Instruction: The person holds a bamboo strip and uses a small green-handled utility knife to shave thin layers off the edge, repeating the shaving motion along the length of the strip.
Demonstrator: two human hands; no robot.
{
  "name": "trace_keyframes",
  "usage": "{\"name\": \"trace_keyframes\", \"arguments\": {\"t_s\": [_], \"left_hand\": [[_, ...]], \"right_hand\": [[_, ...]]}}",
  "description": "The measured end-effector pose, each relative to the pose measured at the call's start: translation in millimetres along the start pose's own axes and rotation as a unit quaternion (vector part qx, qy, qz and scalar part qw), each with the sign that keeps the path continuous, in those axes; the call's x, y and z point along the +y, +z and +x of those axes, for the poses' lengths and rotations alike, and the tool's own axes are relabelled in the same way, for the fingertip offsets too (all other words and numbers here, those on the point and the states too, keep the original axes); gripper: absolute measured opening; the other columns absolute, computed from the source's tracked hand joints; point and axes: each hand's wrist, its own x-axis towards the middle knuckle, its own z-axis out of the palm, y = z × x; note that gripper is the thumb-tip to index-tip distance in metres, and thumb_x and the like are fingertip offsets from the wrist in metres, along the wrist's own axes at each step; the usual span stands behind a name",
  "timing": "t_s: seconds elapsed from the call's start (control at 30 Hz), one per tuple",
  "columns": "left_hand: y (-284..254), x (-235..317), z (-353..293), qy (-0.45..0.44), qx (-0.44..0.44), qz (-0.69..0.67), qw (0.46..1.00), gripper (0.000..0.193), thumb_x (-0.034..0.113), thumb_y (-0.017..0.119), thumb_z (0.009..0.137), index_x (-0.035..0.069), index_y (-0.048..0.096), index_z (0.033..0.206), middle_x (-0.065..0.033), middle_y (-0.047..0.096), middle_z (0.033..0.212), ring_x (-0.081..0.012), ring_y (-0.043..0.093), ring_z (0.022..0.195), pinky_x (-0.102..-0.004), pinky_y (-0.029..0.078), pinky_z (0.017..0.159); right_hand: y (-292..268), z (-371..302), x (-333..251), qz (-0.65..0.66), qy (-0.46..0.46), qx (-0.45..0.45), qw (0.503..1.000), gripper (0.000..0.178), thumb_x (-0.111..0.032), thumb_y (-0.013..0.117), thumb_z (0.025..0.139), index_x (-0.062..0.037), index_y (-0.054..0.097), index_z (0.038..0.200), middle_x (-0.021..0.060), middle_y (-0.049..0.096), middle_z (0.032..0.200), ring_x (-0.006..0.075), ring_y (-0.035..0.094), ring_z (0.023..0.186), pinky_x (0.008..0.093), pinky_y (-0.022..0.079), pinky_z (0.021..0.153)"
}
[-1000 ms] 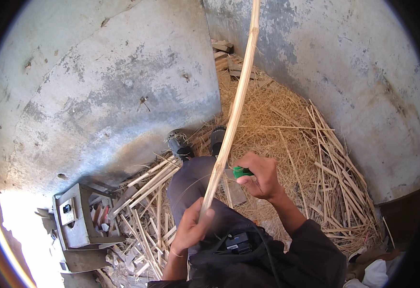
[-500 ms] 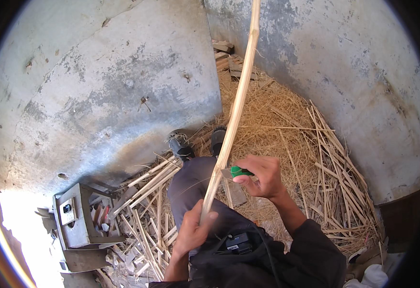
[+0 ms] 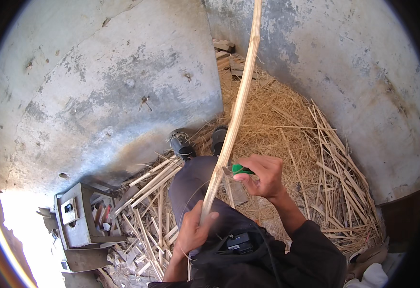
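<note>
A long pale bamboo strip [image 3: 239, 101] with visible nodes slants across my thigh and runs up past the top edge. My left hand [image 3: 194, 226] is closed round its lower end above my lap. In my right hand [image 3: 266, 175] is a green-handled knife [image 3: 241, 169], gripped with the fingers wrapped round it. Its short blade points left and meets the strip's right side near a node just above my thigh. A thin curved shaving or fibre trails beside the strip toward my left hand.
Straw-like shavings [image 3: 277, 110] cover the floor ahead. Bundled strips [image 3: 339, 182] lie along the right wall, more sticks [image 3: 147, 187] at left. An upturned wooden stool [image 3: 78, 216] stands at lower left. A small black device [image 3: 239, 243] with a cable rests at my waist.
Hands, knife and strip stay almost where they were, with a very slight shift to the right in view. The blade remains against the strip.
</note>
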Motion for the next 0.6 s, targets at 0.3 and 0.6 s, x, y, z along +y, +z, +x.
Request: {"name": "trace_keyframes", "arguments": {"t_s": [0.3, 0.6], "left_hand": [[0.2, 7.0, 1.1, -0.001, 0.004, 0.01, 1.0, 0.026, 0.025, 0.065, 0.106, 0.002, 0.056, 0.097, 0.0026, 0.051, 0.064, -0.0055, 0.044, 0.06, -0.0272, 0.035, 0.054], [-0.7, 5.9, -2.1, -0.02, 0.001, 0.022, 1.0, 0.025, 0.02, 0.069, 0.102, -0.001, 0.055, 0.1, -0.0142, 0.052, 0.066, -0.0195, 0.044, 0.059, -0.0373, 0.04, 0.056]], "right_hand": [[4.7, -2.1, 3.7, -0.02, -0.01, 0.032, 0.999, 0.036, -0.046, 0.075, 0.093, -0.0097, 0.076, 0.096, 0.0006, 0.07, 0.074, 0.0189, 0.064, 0.055, 0.0318, 0.047, 0.049], [3.1, -1.9, 5.5, -0.031, 0.005, 0.018, 0.999, 0.037, -0.046, 0.074, 0.095, -0.0085, 0.076, 0.096, 0.0026, 0.07, 0.074, 0.0215, 0.065, 0.056, 0.0329, 0.048, 0.051]]}}
